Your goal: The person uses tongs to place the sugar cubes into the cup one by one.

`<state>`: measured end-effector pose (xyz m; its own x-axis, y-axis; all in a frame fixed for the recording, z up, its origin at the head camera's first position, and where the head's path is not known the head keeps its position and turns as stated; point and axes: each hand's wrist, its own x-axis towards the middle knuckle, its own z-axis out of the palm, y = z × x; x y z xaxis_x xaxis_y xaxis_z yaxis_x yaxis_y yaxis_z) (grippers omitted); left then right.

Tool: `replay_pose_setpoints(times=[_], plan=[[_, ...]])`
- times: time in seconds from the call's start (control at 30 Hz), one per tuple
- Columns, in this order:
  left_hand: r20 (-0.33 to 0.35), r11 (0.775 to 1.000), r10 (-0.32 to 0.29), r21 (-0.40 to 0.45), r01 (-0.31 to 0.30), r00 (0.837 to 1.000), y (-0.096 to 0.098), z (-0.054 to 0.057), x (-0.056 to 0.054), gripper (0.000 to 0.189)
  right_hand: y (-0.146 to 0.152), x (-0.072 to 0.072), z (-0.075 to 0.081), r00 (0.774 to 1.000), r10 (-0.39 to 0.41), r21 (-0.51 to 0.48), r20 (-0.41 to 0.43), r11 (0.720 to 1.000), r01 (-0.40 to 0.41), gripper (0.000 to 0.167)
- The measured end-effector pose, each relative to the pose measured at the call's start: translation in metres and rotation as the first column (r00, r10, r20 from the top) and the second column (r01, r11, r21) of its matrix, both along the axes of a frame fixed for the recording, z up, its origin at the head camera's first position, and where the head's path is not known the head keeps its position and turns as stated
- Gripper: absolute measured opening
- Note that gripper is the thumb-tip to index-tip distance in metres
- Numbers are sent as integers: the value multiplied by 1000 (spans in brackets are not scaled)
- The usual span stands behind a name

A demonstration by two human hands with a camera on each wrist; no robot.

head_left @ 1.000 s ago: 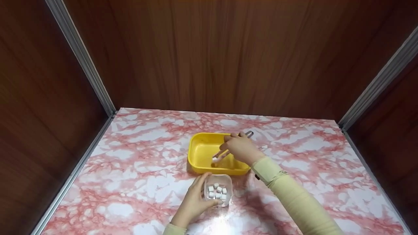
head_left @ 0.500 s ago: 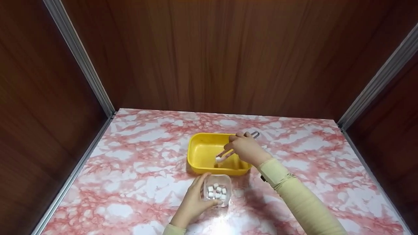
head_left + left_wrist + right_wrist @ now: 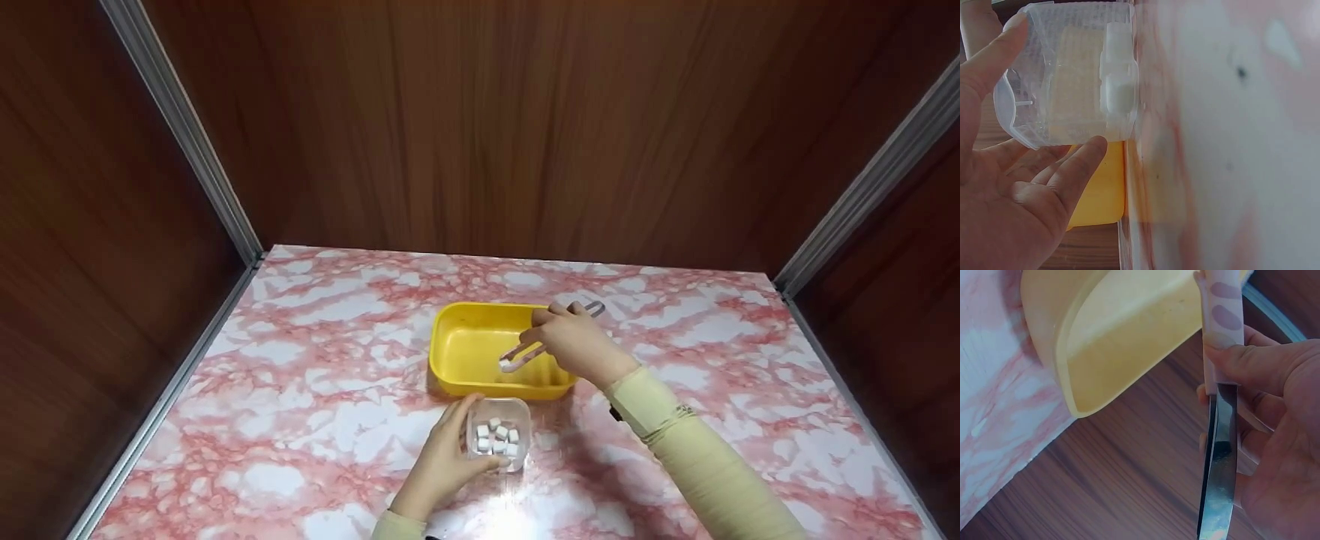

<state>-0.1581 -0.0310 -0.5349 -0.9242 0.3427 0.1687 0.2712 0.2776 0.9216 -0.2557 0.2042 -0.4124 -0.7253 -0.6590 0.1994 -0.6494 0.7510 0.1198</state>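
My right hand (image 3: 574,341) pinches a pair of tongs (image 3: 529,355) over the yellow bin (image 3: 463,346). Between the pinkish tips sits a small white cube (image 3: 505,364). The right wrist view shows the thumb on the pale pink, spotted part of the tongs (image 3: 1221,326), with the metal band trailing below. Just in front of the bin, my left hand (image 3: 441,459) holds a small clear plastic container (image 3: 519,417) from its left side. Several white cubes (image 3: 498,439) lie inside it. In the left wrist view, thumb and fingers span the container (image 3: 1075,73).
The table (image 3: 315,390) has a red-and-white marbled top. Dark wooden panels (image 3: 480,135) with metal edge rails (image 3: 187,135) close it in at the back and both sides. Bright glare lies on the tabletop below the container.
My right hand has drifted right with the tongs and the white cube, still above the bin. The left hand and the container have hardly moved.
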Motion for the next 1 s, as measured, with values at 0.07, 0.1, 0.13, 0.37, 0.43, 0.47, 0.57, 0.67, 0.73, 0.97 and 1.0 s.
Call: replay_pose_setpoints(times=[0.07, 0.1, 0.13, 0.37, 0.43, 0.47, 0.57, 0.67, 0.73, 0.97, 1.0], plan=[[6, 1000, -2, 9, 2, 1000, 0, 0, 0, 100, 1, 2, 1, 1000, 5, -4, -9, 1000, -5, 42], [8, 1000, -3, 15, 3, 1000, 0, 0, -1, 100, 2, 3, 1, 1000, 6, -6, -13, 1000, -6, 42], [9, 1000, -5, 22, 4, 1000, 0, -1, -1, 100, 3, 4, 2, 1000, 7, -8, -14, 1000, -7, 42], [-3, 1000, -6, 23, 6, 1000, 1, -2, -1, 99, 7, 14, 9, 999, 4, -8, -32, 1000, -4, 41], [-11, 1000, -5, 17, 5, 1000, 1, -2, -1, 99, 8, 17, 12, 999, 6, -5, -40, 1000, -6, 41], [-13, 1000, -5, 17, 5, 1000, 1, -1, -1, 99, 8, 19, 14, 999, 7, -6, -43, 1000, -7, 41], [-11, 1000, -6, 24, 7, 1000, 0, -1, -2, 99, 7, 25, 20, 998, 19, -4, -51, 1000, -19, 42], [-1, 1000, -8, 27, 8, 1000, 0, -1, -2, 99, 4, 32, 24, 997, 39, 2, -67, 999, -39, 41], [3, 1000, -8, 25, 8, 1000, 0, -1, -2, 99, 3, 37, 25, 995, 53, 12, -83, 999, -52, 40], [2, 1000, -1, -18, 1, 1000, 0, 1, -1, 100, -2, 51, 18, 991, 106, 28, -82, 994, -104, 35], [2, 1000, 0, -21, 0, 1000, 0, 1, -1, 100, -2, 53, 16, 991, 113, 26, -77, 993, -111, 33]])
